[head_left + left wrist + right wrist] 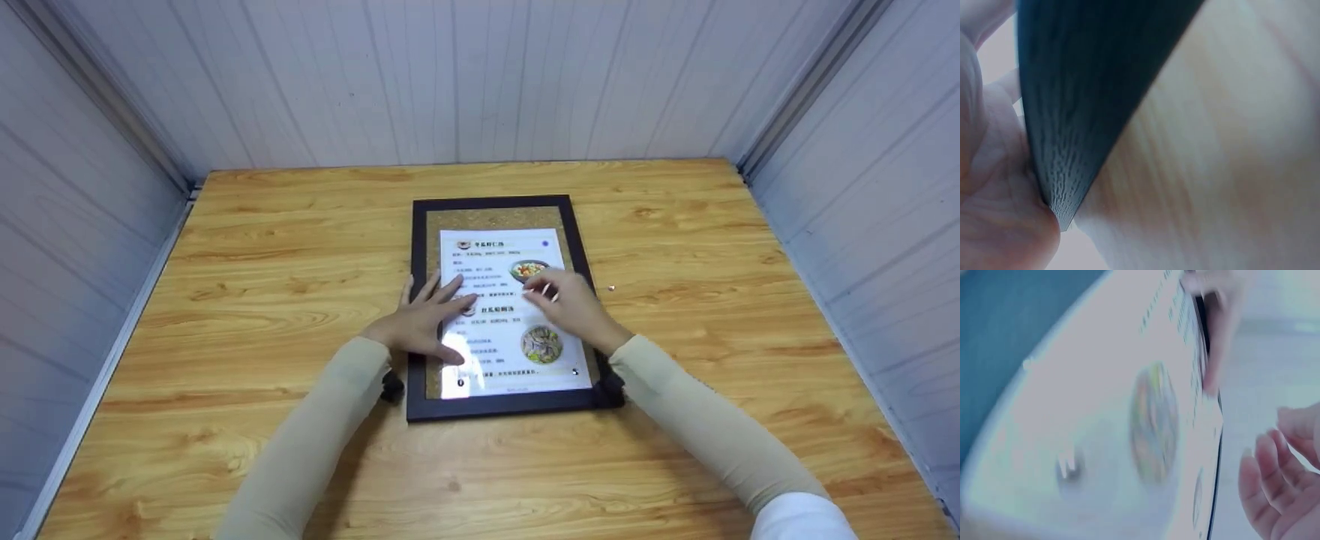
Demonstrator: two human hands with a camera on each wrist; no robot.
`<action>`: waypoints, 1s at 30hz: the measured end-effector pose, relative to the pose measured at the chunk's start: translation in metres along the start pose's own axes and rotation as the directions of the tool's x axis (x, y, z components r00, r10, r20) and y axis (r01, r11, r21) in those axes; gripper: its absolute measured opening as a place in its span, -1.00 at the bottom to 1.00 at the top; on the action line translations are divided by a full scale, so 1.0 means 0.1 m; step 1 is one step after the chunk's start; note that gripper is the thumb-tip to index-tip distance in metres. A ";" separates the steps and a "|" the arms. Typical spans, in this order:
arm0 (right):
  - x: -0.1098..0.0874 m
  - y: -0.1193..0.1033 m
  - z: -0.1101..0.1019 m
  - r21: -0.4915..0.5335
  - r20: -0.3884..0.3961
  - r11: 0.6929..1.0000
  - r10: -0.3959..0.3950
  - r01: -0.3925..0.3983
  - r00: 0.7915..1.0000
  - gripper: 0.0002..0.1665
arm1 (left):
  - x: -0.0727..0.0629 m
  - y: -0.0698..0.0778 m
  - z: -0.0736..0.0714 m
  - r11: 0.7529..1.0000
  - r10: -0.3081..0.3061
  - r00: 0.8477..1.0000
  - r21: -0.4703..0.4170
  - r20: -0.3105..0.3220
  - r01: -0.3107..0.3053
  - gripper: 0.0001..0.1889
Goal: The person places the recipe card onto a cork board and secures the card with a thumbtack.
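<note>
A printed recipe sheet [495, 337] with two food pictures lies on a dark-framed cork board [491, 216]. My left hand [424, 322] rests on the sheet's left side and the frame, its fingers spread. In the left wrist view the palm [999, 185] lies against the dark frame [1084, 101]. Over the sheet's right half hovers my right hand [570, 304], fingers loosely bent. The right wrist view shows a gap between thumb and fingertips [1266, 455], with nothing visible there. A blue pin [545, 243] marks the upper right corner; small pins [460, 382] sit at the lower corners.
A tiny shiny piece [611, 288] lies on the wooden table [712, 262], right of the board. White panel walls [480, 82] stand behind the table and at both sides.
</note>
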State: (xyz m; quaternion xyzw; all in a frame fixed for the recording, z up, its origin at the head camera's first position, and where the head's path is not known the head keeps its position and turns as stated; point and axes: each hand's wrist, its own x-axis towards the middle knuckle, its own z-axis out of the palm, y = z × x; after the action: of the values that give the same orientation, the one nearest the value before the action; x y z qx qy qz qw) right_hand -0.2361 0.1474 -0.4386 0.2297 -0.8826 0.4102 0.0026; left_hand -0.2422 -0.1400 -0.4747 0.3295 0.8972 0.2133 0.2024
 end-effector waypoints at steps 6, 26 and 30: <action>0.02 0.25 -0.30 -0.018 -0.164 0.991 0.124 -0.129 0.979 -0.87 | 0.00 0.00 0.01 1.000 0.005 1.000 -0.010 -0.013 -0.005 0.17; -0.15 0.96 -0.65 -0.229 -0.096 0.862 0.443 -0.453 0.891 -0.71 | -0.01 0.00 0.02 1.000 0.006 1.000 0.010 -0.003 -0.006 0.16; -0.16 0.97 -0.65 -0.244 -0.086 0.852 0.456 -0.463 0.886 -0.75 | -0.01 0.00 0.01 1.000 0.007 1.000 0.008 -0.005 -0.007 0.16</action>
State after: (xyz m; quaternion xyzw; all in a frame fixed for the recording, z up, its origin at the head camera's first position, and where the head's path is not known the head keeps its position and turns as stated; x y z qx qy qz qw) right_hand -0.2737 0.2554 -0.4688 0.0049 -0.9573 0.2837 -0.0544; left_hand -0.2406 -0.1403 -0.4750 0.3328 0.8975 0.2110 0.1981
